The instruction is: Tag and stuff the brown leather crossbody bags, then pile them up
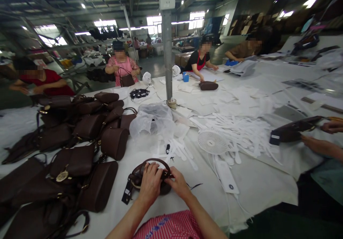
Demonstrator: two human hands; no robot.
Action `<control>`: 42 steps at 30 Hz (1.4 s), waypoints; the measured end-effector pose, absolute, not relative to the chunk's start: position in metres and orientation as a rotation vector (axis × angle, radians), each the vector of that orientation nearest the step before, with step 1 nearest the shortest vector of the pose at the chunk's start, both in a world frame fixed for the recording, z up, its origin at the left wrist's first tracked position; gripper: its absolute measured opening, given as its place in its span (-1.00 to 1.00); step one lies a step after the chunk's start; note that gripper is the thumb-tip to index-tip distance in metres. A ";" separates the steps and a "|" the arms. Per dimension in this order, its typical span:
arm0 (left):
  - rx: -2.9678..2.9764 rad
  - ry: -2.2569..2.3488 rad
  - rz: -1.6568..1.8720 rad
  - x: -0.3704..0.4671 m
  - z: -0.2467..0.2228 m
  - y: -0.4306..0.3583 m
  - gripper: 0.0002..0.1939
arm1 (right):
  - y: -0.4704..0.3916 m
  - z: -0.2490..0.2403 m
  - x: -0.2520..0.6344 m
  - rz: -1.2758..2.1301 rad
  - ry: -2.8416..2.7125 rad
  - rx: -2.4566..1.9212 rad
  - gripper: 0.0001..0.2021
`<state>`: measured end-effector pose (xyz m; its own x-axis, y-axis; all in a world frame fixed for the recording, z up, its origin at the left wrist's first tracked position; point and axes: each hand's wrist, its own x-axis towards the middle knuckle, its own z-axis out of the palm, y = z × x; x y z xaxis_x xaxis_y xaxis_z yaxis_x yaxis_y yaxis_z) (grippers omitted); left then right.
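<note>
A small dark brown handbag (pixel 138 171) with a curved handle lies on the white-covered table in front of me. My left hand (pixel 151 182) rests over its top, fingers bent and pressed on the bag. On the bag's right side, my right hand (pixel 177 183) pinches at the handle's end near a small fitting. A black tag (pixel 126 192) hangs at the bag's left, and a thin black cord (pixel 195 186) sticks out to the right of my right hand.
Many brown bags (pixel 88 128) are piled at the left. Ahead lie clear plastic (pixel 152 119), white strips (pixel 235 135), a white fan (pixel 213 142) and a metal post (pixel 168 53). At the right, another person's hands hold a dark strap-like item (pixel 293 130).
</note>
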<state>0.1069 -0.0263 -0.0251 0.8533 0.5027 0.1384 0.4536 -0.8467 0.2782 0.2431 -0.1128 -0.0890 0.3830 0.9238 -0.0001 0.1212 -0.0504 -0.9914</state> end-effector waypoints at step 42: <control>2.712 0.741 0.421 0.107 -0.042 -0.019 -0.78 | -0.094 -0.067 0.233 0.861 -0.670 -1.445 -0.70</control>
